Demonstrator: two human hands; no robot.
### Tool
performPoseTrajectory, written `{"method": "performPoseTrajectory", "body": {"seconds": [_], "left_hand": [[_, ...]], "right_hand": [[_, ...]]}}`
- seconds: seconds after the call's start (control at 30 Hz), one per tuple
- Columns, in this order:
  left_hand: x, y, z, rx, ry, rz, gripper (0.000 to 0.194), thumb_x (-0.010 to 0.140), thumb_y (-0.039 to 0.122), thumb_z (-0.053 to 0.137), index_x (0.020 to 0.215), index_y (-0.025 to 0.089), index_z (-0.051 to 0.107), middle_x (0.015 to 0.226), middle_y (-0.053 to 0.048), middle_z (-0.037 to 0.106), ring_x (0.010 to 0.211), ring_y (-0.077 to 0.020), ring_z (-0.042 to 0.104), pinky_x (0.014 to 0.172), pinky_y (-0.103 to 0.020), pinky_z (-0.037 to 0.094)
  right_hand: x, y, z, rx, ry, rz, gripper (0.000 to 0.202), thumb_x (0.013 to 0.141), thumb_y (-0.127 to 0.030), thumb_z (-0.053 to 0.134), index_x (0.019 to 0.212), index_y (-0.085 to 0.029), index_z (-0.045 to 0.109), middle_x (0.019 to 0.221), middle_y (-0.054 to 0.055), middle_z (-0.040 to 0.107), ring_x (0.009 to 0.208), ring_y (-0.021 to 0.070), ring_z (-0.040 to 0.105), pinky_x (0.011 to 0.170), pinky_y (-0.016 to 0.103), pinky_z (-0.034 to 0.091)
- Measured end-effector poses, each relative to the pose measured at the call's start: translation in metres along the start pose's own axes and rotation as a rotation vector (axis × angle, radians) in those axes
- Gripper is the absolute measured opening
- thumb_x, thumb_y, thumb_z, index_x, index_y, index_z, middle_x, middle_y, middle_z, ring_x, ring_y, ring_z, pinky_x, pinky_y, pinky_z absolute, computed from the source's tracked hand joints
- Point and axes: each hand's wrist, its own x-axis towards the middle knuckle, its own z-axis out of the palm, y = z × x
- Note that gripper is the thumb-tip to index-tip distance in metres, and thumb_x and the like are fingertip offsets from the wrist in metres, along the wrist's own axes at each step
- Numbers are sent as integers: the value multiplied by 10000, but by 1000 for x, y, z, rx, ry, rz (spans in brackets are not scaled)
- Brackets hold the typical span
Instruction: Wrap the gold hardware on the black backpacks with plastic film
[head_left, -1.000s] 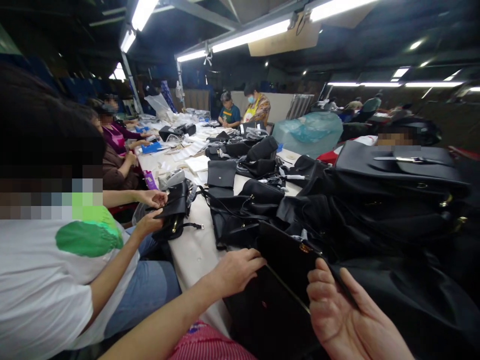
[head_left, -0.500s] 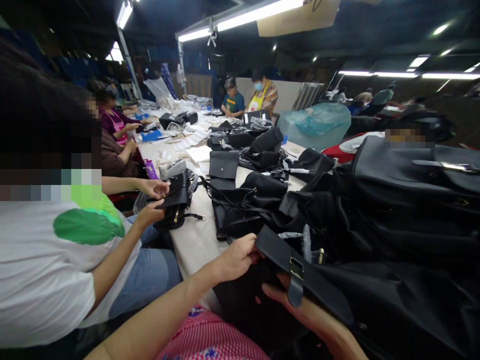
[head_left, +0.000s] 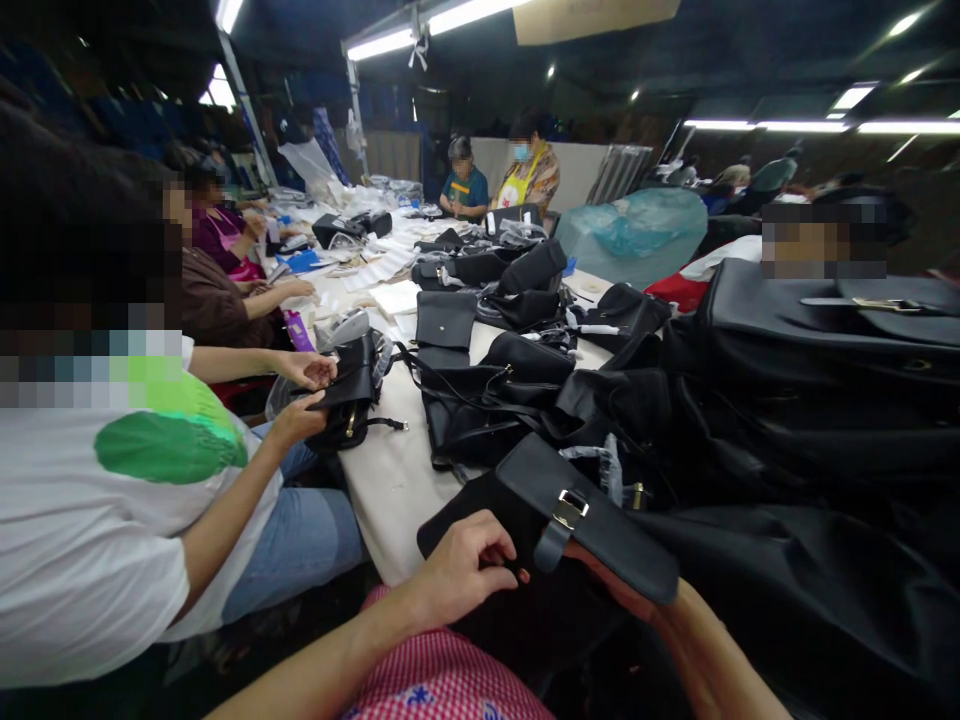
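A black leather-look bag [head_left: 480,500] lies over my lap at the table edge. Its flap [head_left: 622,535] carries a short strap with a gold-coloured buckle [head_left: 570,509]. My right hand [head_left: 626,590] supports the flap from beneath, gripping it at the right, with most of its fingers hidden. Just left of the strap, my left hand [head_left: 469,565] is curled over the dark body of the bag. Its thumb and fingertips come close together; anything small between them is too dark to make out.
Black bags [head_left: 487,400] are heaped across the pale table [head_left: 390,480], with a large pile [head_left: 825,400] at my right. On my left, a co-worker in a white shirt [head_left: 142,550] handles another black bag [head_left: 352,380]. Other people sit farther along.
My left hand has let go of the flap's left corner and moved down beside the strap. The flap is now turned more face-up, with my right hand still beneath it.
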Motion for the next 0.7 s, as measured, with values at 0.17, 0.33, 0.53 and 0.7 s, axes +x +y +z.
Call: {"method": "performPoseTrajectory", "body": {"seconds": [0.17,0.33,0.53,0.7], "left_hand": [[0,2,6,84,47,49,154,691,76,751,712,155,621,775,18,580,764,-129,546,691,-229,392],[2,-5,19,316,11,138,109,838,122,622,744,158,580,793,-4,565,772,-147,522,704,-252,385],[-9,-10,-5,476,-266,267,86,886,168,555,802,165,578,839,-20,598,803,-152,547,754,-245,419],[-41,-31,-82,889,-275,-96,278,922,268,487,698,163,614,781,-66,618,833,-220,585,784,-331,445]], "right_hand": [[3,-12,-3,-268,-107,-92,305,573,-376,837,844,-265,748,1015,26,764,1136,294,609,1052,499,405],[7,-2,-17,-317,-179,-116,332,599,-388,810,915,-303,750,1027,15,764,1143,288,617,1051,508,409],[17,10,-16,-211,7,-165,332,496,-267,857,807,-301,745,885,17,784,1002,317,689,959,544,490],[18,3,-7,-156,34,-229,337,561,-260,838,881,-285,736,934,51,781,948,311,709,813,498,572]]}}
